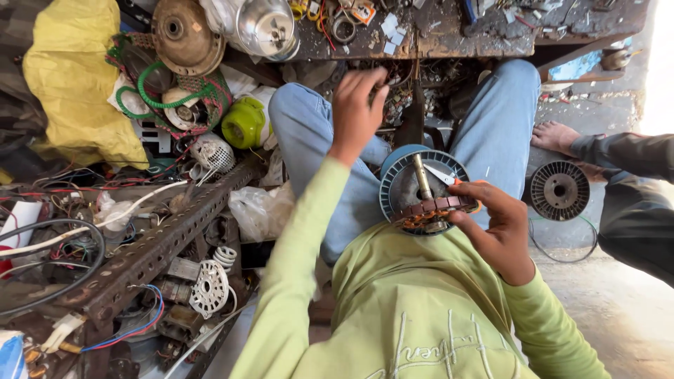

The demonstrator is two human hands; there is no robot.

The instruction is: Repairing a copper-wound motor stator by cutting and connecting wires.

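- Yellow cloth [77, 84]: bundled at the far left; its upper edge is cut off by the frame.
- Perforated metal bar [158, 245]: runs diagonally across loose wires and small parts; its lower end is buried in clutter.
- Wooden surface [449, 35]: along the top, strewn with scraps too small to identify.
- Motor stator [427, 191]: a round, blue-rimmed core with copper windings and a centre shaft, resting on the person's lap between the knees; its near edge is covered by the right hand.
- Second stator core [559, 190]: lies on the floor to the right, apart from the first, beside another person's bare foot [554, 135].
- Right hand [495, 228]: fingers closed on the rim of the motor stator.
- Left hand [357, 109]: raised toward the surface, fingers curled; whether they pinch anything cannot be told.
- Green round casing [243, 124]: beside the left knee.
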